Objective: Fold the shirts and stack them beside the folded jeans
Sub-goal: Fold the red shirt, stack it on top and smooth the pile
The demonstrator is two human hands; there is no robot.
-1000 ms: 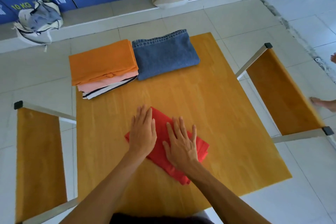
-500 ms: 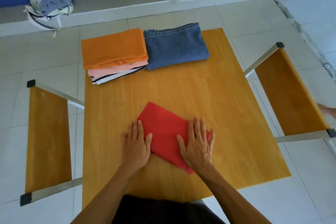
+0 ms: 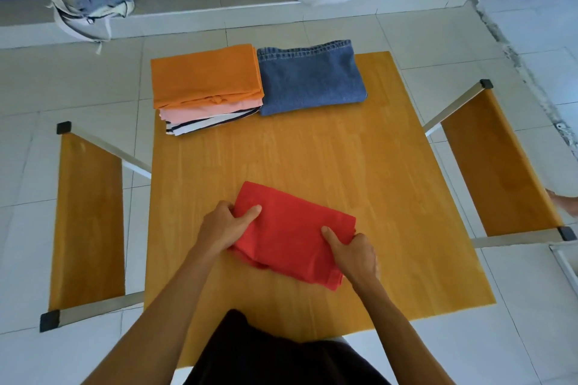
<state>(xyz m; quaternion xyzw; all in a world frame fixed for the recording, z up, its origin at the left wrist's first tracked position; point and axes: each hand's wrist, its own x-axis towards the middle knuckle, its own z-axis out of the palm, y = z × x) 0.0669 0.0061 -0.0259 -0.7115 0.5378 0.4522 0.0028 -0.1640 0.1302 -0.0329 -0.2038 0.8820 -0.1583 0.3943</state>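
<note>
A square table [image 3: 359, 166] with a smooth, honey-coloured wood-grain top fills the middle of the frame. Low in the centre lies one red shirt [image 3: 291, 234], folded into a soft, slightly skewed rectangle of matte knit cloth. The left hand [image 3: 223, 226] pinches its left edge, thumb on top and fingers curled beneath; the right hand [image 3: 353, 255] has the same closed grip on the right edge. At the table's far edge, upper centre, sits a stack of three folded shirts [image 3: 208, 87]: orange on top, pale pink, then black-and-white striped. Touching its right side is one pair of folded jeans [image 3: 311, 78], thick blue denim with stitched seams. Two wooden benches [image 3: 89, 222] with metal frames flank the table.
</note>
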